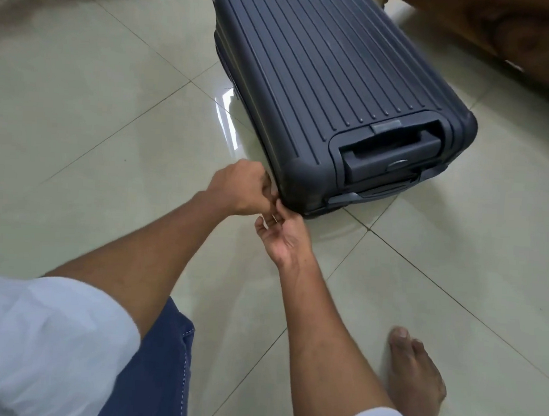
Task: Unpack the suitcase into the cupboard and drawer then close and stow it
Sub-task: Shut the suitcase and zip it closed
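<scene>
While the suitcase (pixel 331 92) lies shut on the floor (pixel 95 116) | left hand (pixel 240 189) and right hand (pixel 281 234) meet at its near corner | fingers (pixel 269 188) curled narrow, likely pinching zip pulls, too small to confirm.

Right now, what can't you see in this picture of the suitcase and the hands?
- Head view: what the left hand and right hand pinch at the suitcase corner; their fingers cover it.
- Anything inside the suitcase: the closed shell hides it.
- Its underside and wheels: they face away, against the floor.
- The wooden furniture at top right: blurred and cut off by the frame edge.
- Cupboard and drawer: out of view.
</scene>
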